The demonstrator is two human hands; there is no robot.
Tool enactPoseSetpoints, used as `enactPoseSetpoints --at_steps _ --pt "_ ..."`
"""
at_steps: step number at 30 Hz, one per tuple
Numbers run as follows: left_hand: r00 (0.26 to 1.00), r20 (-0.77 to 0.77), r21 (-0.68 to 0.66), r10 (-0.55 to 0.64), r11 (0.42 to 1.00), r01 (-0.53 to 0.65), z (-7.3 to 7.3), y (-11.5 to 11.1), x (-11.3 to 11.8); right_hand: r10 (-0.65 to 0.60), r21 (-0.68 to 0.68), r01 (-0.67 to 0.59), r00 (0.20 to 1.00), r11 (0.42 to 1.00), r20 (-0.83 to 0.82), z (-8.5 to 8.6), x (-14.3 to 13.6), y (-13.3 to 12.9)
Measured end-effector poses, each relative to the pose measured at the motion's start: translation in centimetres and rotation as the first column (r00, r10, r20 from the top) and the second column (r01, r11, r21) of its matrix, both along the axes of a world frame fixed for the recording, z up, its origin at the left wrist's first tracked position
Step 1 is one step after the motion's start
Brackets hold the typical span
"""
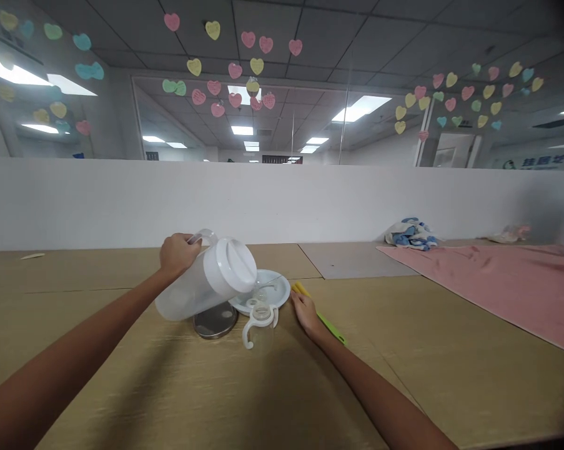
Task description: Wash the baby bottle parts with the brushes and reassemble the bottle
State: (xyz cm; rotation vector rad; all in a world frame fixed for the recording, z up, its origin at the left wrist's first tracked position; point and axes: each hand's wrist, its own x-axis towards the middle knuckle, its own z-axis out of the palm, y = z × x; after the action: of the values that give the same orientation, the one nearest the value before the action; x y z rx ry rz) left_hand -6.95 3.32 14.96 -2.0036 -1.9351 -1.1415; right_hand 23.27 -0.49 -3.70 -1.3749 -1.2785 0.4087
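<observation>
My left hand point(178, 255) is wrapped round the handle of a translucent pitcher point(188, 294) with a white lid. The pitcher is tilted, its lid end toward the right, above a clear bottle point(262, 334) with white side handles and an open top. Behind the bottle lies a white plate point(282, 289) with a clear piece on it. A round dark, metal-rimmed disc point(215, 321) rests below the pitcher. My right hand point(305, 310) lies on the table right of the plate, beside a green and yellow brush-like tool point(331, 328); its fingers are partly hidden, and whether they hold anything is unclear.
The wooden table point(169, 400) runs back to a white wall point(263, 203). A pink cloth point(497, 281) covers the right side, with a crumpled blue and white cloth point(410, 234) at the back. A grey mat point(351, 259) lies behind the tool, and a thin pale piece point(32, 256) at the far left.
</observation>
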Motion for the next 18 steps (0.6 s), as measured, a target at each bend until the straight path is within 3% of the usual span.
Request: enactPoseSetpoints --at_steps 5,12,16,18 --pt "0.982 -0.087 0.012 -0.167 0.986 0.168 1.0 -2.1 1.8 0.000 -0.023 0.000 1.000 1.000 -0.003 0.0 0.0 0.1" --pt "0.990 -0.048 0.040 -0.135 0.990 0.137 0.7 -2.1 1.4 -0.003 -0.031 0.004 1.000 1.000 0.011 -0.1 0.3 0.2" --pt "0.975 0.221 0.066 0.014 0.997 -0.029 -1.5 -0.5 -2.2 -0.043 -0.022 0.043 0.999 0.999 -0.010 -0.5 0.4 0.5" --pt "0.895 0.399 0.014 0.201 0.974 -0.225 -3.1 0.4 -4.8 -0.063 -0.014 0.063 0.997 0.998 -0.033 -0.6 0.5 0.6"
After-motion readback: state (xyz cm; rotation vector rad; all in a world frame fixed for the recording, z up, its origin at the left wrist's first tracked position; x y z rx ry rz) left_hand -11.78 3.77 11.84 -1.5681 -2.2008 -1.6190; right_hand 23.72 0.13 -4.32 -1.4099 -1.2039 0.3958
